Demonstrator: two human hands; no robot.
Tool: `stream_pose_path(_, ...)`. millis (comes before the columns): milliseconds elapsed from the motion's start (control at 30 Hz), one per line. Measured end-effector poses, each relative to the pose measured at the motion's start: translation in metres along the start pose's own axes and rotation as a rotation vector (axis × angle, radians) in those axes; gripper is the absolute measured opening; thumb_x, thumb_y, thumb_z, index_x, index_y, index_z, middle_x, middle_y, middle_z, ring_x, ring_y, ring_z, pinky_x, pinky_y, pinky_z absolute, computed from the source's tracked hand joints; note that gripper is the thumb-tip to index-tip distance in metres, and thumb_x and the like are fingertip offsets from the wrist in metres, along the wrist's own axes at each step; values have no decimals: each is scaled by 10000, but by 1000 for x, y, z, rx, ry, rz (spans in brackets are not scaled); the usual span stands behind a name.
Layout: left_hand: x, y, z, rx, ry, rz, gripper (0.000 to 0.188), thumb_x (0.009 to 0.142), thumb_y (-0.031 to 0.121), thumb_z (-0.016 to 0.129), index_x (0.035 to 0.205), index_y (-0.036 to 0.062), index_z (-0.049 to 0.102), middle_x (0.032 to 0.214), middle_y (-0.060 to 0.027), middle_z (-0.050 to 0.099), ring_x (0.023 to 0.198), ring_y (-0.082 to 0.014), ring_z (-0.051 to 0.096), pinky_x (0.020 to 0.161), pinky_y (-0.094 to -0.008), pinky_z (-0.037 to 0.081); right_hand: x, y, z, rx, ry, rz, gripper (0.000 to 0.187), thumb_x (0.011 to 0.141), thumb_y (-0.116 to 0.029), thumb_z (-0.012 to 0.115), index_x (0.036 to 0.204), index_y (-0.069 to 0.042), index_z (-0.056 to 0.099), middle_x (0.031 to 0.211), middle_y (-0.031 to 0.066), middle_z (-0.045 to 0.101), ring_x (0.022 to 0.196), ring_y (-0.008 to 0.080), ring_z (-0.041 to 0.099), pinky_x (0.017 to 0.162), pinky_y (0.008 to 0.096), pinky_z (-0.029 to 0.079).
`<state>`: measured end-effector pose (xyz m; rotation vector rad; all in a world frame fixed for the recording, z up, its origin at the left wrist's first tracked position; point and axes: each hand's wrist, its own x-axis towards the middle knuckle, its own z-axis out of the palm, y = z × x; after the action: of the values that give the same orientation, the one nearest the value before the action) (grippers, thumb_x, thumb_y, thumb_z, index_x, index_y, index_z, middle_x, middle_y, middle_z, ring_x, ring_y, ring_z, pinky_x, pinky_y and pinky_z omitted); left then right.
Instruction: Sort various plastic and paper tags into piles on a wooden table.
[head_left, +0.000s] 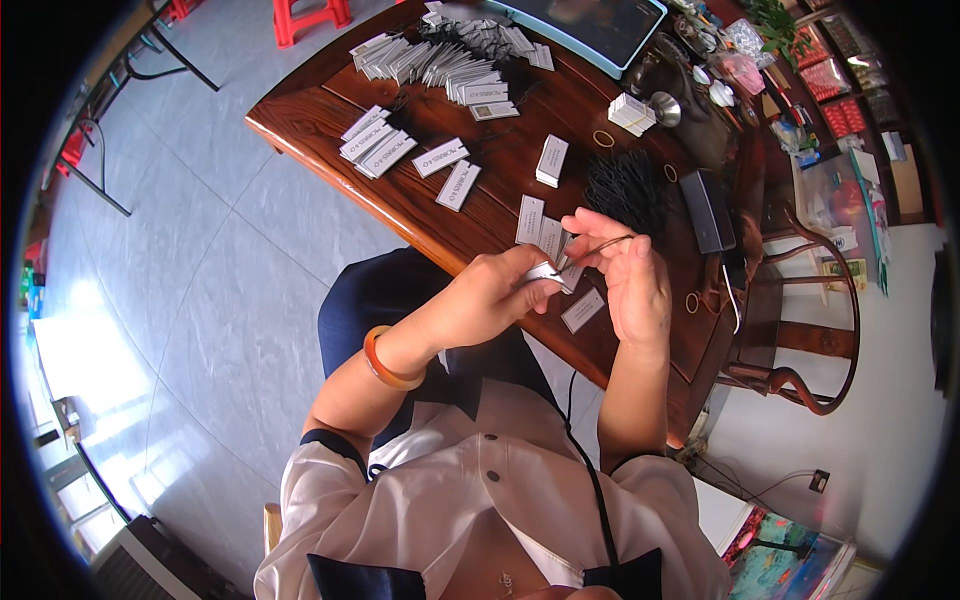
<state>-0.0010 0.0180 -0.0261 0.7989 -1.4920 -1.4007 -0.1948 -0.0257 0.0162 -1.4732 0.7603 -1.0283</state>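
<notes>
My left hand [497,288] pinches a small white hang tag [541,272] between thumb and fingers, over the table's near edge. Opposite it, my right hand [634,285] has thumb and fingers drawn in on a thin dark string [600,249] that runs toward the tag. Below both hands, a few printed tags [583,312] lie on the wood. Just beyond the right hand rests a bundle of black strings [625,188]. A short stack of white tags [551,160] sits farther off.
The dark wooden table [330,130] carries a big heap of strung tags [440,65] and several loose tags [378,148] at left. A tablet-like screen [590,25] lies at the back. A dark box [707,210] stands at right, near a wooden chair [815,340].
</notes>
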Motion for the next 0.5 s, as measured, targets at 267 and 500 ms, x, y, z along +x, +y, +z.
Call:
stream_pose_path(267,-1,2,-1,-59,50,22,124,964,120,571,1003,2,564,798,-27,616,746,-80,581,649,-228,489,-4,1,15,108,-129,85,213,896,8,621,1103,52,607,1057,121,638,929,141,617,815,280,509)
stream_pose_path(500,1,5,-2,179,68,74,98,936,88,588,953,-5,565,724,-68,616,661,-160,593,617,-281,477,-4,9,18,-191,32,-79,61,904,-17,617,912,41,629,961,128,660,891,170,641,788,284,522)
